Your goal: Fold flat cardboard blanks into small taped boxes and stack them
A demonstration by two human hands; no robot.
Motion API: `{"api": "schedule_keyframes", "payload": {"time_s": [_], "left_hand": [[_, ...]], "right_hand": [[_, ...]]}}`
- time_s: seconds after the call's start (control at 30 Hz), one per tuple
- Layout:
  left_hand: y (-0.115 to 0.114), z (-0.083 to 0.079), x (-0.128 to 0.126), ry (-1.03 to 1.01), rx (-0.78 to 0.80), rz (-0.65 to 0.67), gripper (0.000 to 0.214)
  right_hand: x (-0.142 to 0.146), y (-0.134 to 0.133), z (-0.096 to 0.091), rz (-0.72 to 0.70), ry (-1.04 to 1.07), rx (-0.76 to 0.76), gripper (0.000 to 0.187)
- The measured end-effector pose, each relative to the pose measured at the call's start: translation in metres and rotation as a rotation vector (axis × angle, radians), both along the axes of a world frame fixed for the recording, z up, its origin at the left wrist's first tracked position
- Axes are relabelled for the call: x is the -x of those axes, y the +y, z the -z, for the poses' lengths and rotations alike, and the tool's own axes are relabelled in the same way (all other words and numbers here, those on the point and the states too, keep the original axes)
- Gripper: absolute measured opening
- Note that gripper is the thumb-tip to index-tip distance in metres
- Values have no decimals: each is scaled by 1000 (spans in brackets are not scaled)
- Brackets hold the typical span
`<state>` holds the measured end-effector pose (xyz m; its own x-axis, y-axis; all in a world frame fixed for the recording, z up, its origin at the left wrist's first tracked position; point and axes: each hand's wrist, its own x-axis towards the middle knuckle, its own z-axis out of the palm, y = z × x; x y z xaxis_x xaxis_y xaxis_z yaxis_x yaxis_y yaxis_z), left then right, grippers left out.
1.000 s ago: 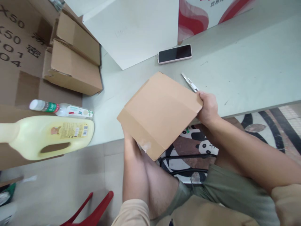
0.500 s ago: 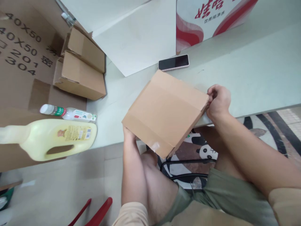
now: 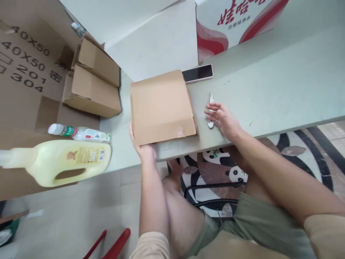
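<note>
A flat brown cardboard box (image 3: 163, 106) lies at the near middle of the white table, its top face up. My left hand (image 3: 144, 149) grips its near left corner, with the thumb along the left side and the other fingers hidden beneath or behind the edge. To the right of the box, a slim white tool with a rounded end (image 3: 210, 124) rests on the table; its exact kind is unclear. Over its middle hovers my right hand (image 3: 222, 118), open, fingers stretched to the left; I cannot tell whether they touch the tool.
Behind the box are a phone (image 3: 198, 73), a white panel (image 3: 159, 43) and a red-and-white carton (image 3: 237, 27). Two small brown boxes (image 3: 94, 90) stand at the left, near a clear bottle (image 3: 86, 133) and a yellow jug (image 3: 99, 153). Red handles (image 3: 117, 244) show below.
The box has turned and moved left, down onto the table. My right hand has let go of its right corner and moved left, over the white tool, which is now uncovered.
</note>
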<state>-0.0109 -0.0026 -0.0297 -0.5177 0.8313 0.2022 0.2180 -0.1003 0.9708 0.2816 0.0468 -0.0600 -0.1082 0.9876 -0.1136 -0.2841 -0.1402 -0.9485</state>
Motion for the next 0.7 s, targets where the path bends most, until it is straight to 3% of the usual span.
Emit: {"api": "schedule_keyframes", "payload": {"time_s": [0.1, 0.27, 0.43, 0.57, 0.63, 0.7], "left_hand": [[-1, 11, 3, 161, -80, -28, 61], [-2, 18, 9, 481, 15, 233, 41], [-8, 12, 10, 639, 98, 371, 49], [-11, 11, 15, 565, 117, 481, 44], [-9, 13, 18, 454, 119, 385, 34], [-5, 15, 19, 294, 121, 149, 36]], "right_hand": [[0, -4, -7, -44, 17, 8, 55], [-2, -6, -16, 0, -114, -50, 61], [-11, -3, -20, -9, -128, 144, 40], [-15, -3, -30, -28, -88, 319, 25], [-15, -4, -35, -9, -79, 329, 21], [-15, -5, -38, 3, -63, 304, 21]]}}
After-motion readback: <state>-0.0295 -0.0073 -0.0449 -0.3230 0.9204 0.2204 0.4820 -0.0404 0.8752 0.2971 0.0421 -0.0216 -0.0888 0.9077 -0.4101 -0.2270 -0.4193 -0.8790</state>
